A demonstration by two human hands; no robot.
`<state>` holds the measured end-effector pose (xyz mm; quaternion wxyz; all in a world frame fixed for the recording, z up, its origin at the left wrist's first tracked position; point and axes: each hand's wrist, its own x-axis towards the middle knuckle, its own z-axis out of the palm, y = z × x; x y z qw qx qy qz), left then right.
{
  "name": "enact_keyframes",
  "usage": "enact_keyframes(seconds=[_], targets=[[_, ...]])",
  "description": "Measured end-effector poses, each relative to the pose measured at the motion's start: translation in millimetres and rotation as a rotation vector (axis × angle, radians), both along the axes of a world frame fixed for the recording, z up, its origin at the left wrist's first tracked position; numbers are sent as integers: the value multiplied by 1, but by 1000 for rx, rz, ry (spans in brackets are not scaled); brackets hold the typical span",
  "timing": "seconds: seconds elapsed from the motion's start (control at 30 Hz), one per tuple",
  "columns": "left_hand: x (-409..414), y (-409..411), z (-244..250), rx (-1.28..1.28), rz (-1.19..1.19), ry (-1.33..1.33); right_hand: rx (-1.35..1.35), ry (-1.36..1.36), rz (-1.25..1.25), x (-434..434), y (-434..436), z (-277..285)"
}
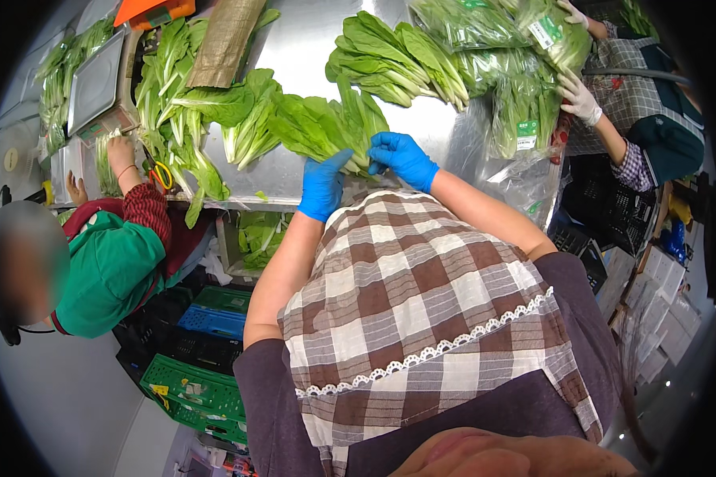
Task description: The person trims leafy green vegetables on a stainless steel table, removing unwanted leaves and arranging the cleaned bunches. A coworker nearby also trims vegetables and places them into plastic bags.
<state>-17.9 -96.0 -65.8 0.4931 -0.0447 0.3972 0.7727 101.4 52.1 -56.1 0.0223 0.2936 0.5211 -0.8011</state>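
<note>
At the near edge of the metal table (286, 53), my blue-gloved left hand (324, 183) grips the stem end of a bunch of leafy greens (316, 122). My right hand (403, 160), gloved in blue too, pinches the base of leaves on the right side of this bunch, with its fingertips bent in. The leaves point away from me. Another bunch of greens (253, 119) lies just left of it. Beyond my right hand rests a larger pile of greens (394, 62), stems towards me.
Bagged greens (522, 107) are heaped at the right, where a co-worker's white-gloved hands (580, 98) touch them. Left are loose greens (176, 107), yellow-handled scissors (161, 174), a scale (95, 83) and another co-worker in green (110, 268). Green crates (194, 387) stand below.
</note>
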Motion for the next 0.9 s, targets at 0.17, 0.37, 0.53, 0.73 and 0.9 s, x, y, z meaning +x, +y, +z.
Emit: enact_keyframes(seconds=[0.17, 0.37, 0.53, 0.73, 0.9], targets=[[0, -1, -2, 5, 20, -28, -40, -19, -34, 0, -1, 7], [2, 1, 6, -6, 55, -66, -94, -18, -80, 0, -1, 3], [2, 2, 7, -47, 26, -54, -44, -38, -71, -1, -4, 7], [-1, -4, -7, -14, -10, -65, 124, -60, -17, 0, 0, -1], [-3, 0, 3, 3, -18, -92, 77, -9, -131, -2, -2, -3]])
